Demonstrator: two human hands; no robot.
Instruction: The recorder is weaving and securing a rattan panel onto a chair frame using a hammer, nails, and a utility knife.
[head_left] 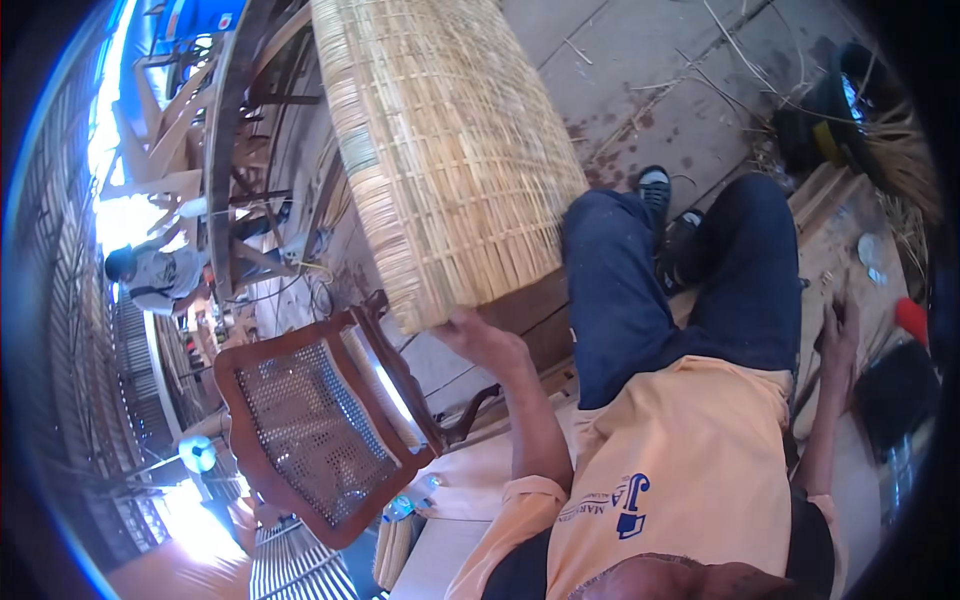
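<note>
Head view: left hand grips woven panel at corner, right hand closure cannot be determined; lopsided pulling could fray it.

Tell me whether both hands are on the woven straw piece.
No: the left hand touches the near corner of the woven straw piece, while the right hand is out beyond the right thigh.

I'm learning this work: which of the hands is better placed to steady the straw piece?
Probably the left hand: it is at the near corner of the straw piece, while the right hand is away by the wooden board, right of the legs.
</note>
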